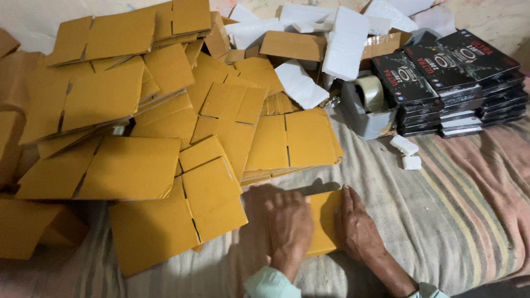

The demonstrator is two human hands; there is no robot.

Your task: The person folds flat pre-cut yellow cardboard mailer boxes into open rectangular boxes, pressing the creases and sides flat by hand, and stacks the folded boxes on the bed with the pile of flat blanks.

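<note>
Cardboard, a flat yellow-brown piece [324,221], lies at lower centre under both hands. Left hand [286,225] and right hand [358,227] press flat on it, fingers extended, gripping nothing. Black boxes [447,77] are stacked at upper right.

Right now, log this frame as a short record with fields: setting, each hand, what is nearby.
setting: striped cloth spread as a work surface
left hand: palm down, pressing on a flat yellow cardboard piece
right hand: resting on the same piece's right edge
left of hands: heap of flattened yellow cartons
far right: stacked black boxes
centre back: grey tape dispenser, white foam blocks
</note>
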